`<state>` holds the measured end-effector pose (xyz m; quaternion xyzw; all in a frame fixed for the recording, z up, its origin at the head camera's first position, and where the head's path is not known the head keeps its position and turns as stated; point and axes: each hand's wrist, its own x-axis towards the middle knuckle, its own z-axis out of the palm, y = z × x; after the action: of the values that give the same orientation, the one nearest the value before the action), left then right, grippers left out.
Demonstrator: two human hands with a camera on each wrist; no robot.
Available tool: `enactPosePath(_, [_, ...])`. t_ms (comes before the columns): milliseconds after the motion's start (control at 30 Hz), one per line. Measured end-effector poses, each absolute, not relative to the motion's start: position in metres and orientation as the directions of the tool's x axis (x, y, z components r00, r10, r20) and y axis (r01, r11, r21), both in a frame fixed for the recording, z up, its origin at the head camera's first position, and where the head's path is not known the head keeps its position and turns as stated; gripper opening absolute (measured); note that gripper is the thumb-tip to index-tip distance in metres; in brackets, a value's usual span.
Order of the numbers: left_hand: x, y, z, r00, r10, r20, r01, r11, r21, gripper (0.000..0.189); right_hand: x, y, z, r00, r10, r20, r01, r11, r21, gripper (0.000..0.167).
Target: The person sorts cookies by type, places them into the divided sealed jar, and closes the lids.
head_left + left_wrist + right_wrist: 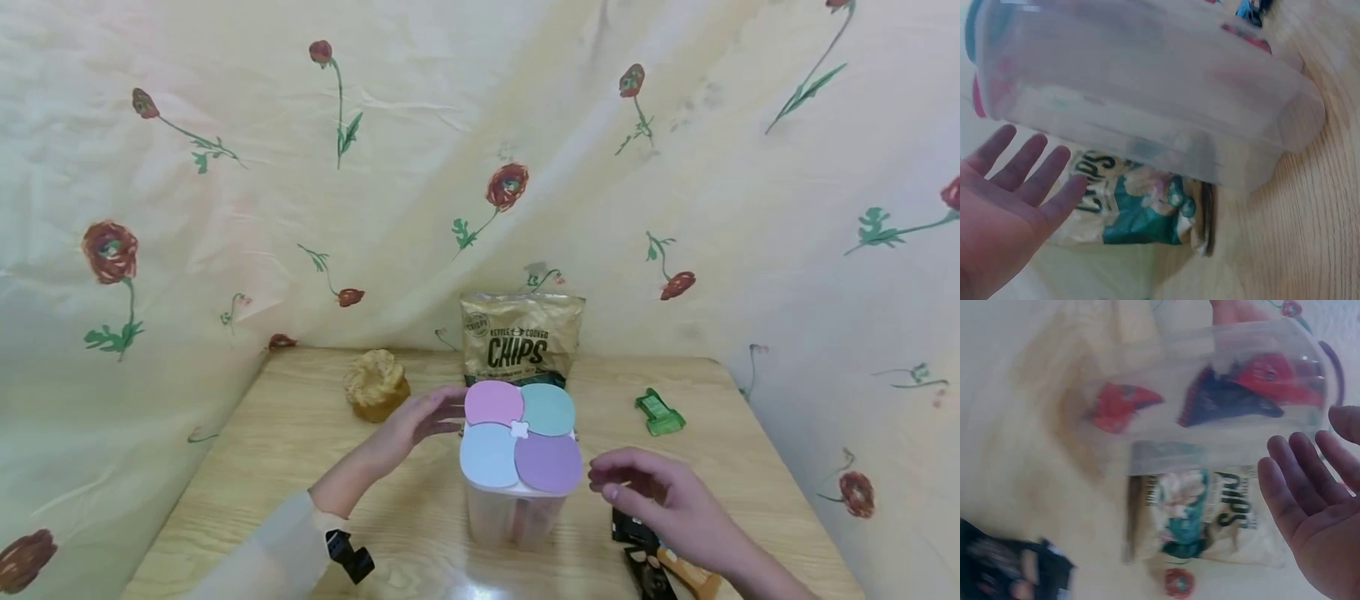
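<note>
A tall clear plastic container (495, 517) stands upright on the wooden table. Its lid (487, 454) has four petal-shaped flaps in pink, teal, light blue and purple, all lying flat. Through its wall, the right wrist view shows red packets (1122, 409) and a dark packet (1222, 397) inside. My left hand (401, 425) is beside the lid's left side, its fingers extended; whether they touch the container is unclear. To the right, my right hand (660, 492) hovers with loosely bent fingers, holding nothing, a small gap from the lid.
Behind the container stands a chip bag (517, 337). A round brown pastry (377, 385) sits at the back left, a green packet (660, 412) at the right. Black packets (648, 575) and an orange packet (690, 573) lie beneath my right hand. A floral cloth (405, 208) hangs behind the table.
</note>
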<state>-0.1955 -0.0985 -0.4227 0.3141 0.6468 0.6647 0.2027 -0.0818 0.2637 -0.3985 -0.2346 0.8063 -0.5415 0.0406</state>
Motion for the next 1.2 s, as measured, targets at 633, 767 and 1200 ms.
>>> enactPosePath(633, [-0.228, -0.097, -0.457, -0.720, 0.686, -0.108, -0.101, 0.050, 0.994, 0.087, -0.048, 0.256, -0.450, -0.763, -0.631, -0.143, 0.118, 0.083, -0.990, 0.049])
enactPosePath(767, [-0.224, -0.096, -0.458, -0.711, 0.694, -0.113, -0.102, 0.057, 0.993, 0.087, -0.048, 0.254, -0.450, -0.764, -0.632, -0.133, 0.109, 0.077, -0.991, 0.051])
enactPosePath(1200, [-0.208, -0.110, -0.462, -0.706, 0.703, -0.082, -0.127, -0.012, 0.992, 0.087, -0.049, 0.255, -0.444, -0.815, -0.564, -0.134, 0.039, 0.178, -0.983, 0.057])
